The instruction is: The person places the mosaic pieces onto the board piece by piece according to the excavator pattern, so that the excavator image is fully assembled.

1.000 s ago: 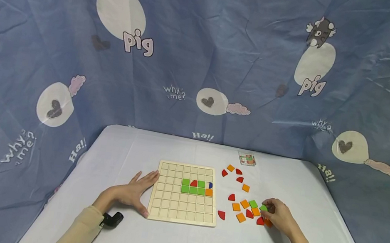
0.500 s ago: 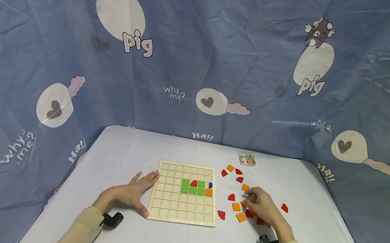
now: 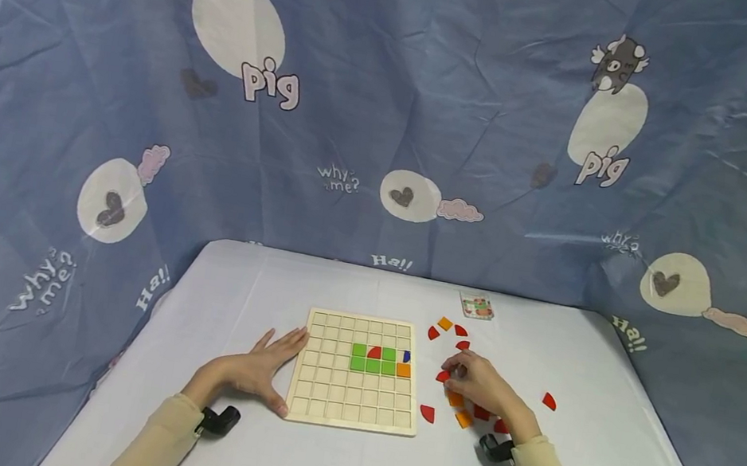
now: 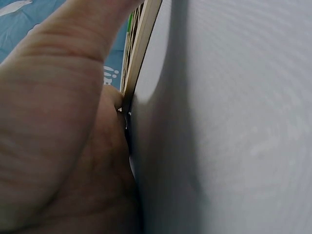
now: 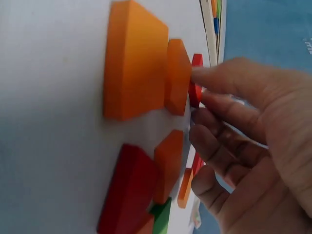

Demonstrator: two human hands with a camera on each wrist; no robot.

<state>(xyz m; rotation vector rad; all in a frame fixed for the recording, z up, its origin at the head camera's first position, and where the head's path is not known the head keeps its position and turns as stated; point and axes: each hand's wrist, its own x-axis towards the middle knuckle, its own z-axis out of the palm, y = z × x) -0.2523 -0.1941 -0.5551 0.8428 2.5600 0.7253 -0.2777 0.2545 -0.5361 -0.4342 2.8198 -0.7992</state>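
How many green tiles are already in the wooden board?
5, all in the board: two in the upper row, either side of a red piece, and three side by side just below. None looks hidden there.

1. The right hand (image 5: pixel 253 146) fills the right side of the view, its fingers (image 5: pixel 229 80) bent and reaching towards a cluster of flat wooden tiles lying on the white tabletop (image 5: pixel 48 122).
2. The index fingertip touches a small red wooden tile (image 5: pixel 195 80); whether the thumb is also on it cannot be told.
3. Just beyond that fingertip sits a smaller orange wooden tile (image 5: pixel 177 78), and next to it a large orange square wooden tile (image 5: pixel 134 61).
4. Below the fingers lie another orange tile (image 5: pixel 169 163), a dark red wooden tile (image 5: pixel 127 190) and a green tile (image 5: pixel 161 217), packed closely together.
5. A light wooden board edge (image 5: pixel 214 24) shows above the hand.
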